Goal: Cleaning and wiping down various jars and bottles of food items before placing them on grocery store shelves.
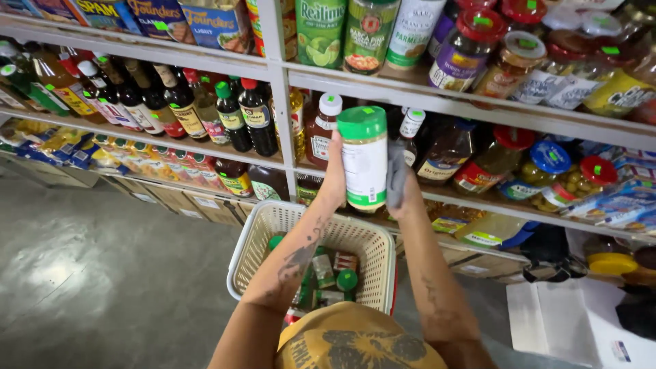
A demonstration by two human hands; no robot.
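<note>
Grocery aisle, white metal shelves packed with dark sauce bottles and jars, grey concrete floor. Head view: both hands held a tall cylindrical shaker jar with green lid and white label upright before the middle shelf. Left hand was pressed flat along its side; right hand gripped it through a grey cloth. Wiping likely goes best with a steady left hold. The cream woven plastic basket sat below, holding small green-capped containers. Neighbouring bottles crowded the shelf gap.

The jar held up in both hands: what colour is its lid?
Green, on the jar between the left hand and right hand; head view.
</note>
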